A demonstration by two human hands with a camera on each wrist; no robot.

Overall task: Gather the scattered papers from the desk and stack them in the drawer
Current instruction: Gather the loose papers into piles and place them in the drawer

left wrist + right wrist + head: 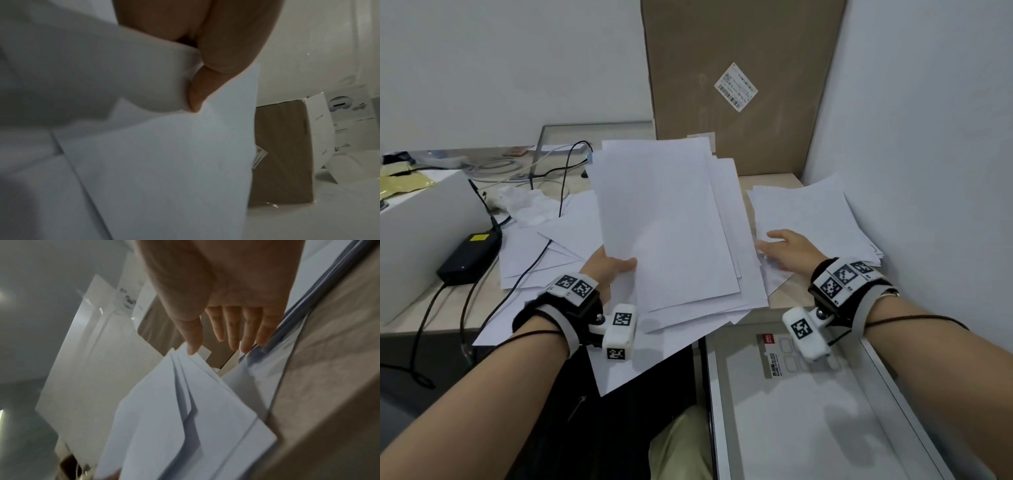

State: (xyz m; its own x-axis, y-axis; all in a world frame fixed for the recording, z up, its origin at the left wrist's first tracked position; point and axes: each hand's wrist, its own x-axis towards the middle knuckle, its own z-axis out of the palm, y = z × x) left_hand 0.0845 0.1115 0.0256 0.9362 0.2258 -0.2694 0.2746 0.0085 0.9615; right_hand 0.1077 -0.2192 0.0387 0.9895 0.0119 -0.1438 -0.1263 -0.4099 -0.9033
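Observation:
My left hand (pixel 613 269) pinches a fanned bundle of white papers (pixel 671 226) at its lower left corner, thumb on top, and holds it up above the desk. The left wrist view shows the thumb (pixel 216 73) pressed on the sheets (pixel 164 162). My right hand (pixel 786 248) stretches out with straight fingers (pixel 232 331) over the near left corner of another pile of papers (pixel 811 219) at the right of the desk. More sheets (pixel 551 246) lie scattered at the left. The open drawer (pixel 726 428) is below the desk edge at the right.
A tall cardboard box (pixel 739 85) leans on the back wall. A black power adapter (pixel 470 257) with cables, a white box (pixel 421 233) and crumpled tissue (pixel 527 209) sit at the left. A white wall (pixel 928 137) closes the right side. A label sheet (pixel 787 353) lies in the drawer.

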